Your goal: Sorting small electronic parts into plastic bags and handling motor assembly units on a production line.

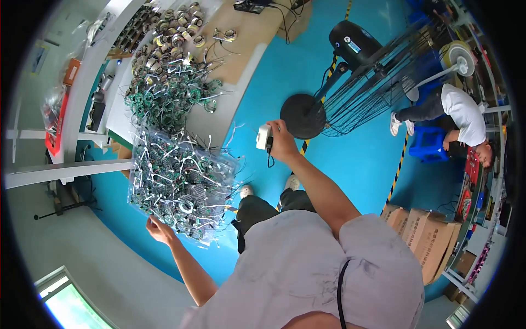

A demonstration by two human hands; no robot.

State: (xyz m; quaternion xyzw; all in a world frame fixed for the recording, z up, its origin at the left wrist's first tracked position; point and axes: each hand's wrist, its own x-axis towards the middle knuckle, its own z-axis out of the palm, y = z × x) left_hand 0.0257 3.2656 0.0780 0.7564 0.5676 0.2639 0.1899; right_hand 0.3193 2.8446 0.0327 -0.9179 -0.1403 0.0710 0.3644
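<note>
My right hand point(283, 142) is closed around a small white box-shaped device point(263, 136), held out over the floor. A short black cable point(270, 150) hangs from the device beside my fingers. At the lower left, my left hand point(159, 230) has its fingers curled in at the near edge of a clear plastic bag point(131, 189); whether they pinch anything is too small to see. On and in this bag lies a dense heap of green ring-shaped wired parts point(183, 170) with white leads. More green wired parts point(170, 98) are piled on the table behind it.
Copper-coloured coil rings point(178, 30) cover the far part of the table point(246, 55). A large black floor fan point(353, 46) on a round base point(303, 116) stands ahead right. At right, another person point(463, 112) bends near a blue stool point(427, 143). Cardboard boxes point(430, 236) stand lower right.
</note>
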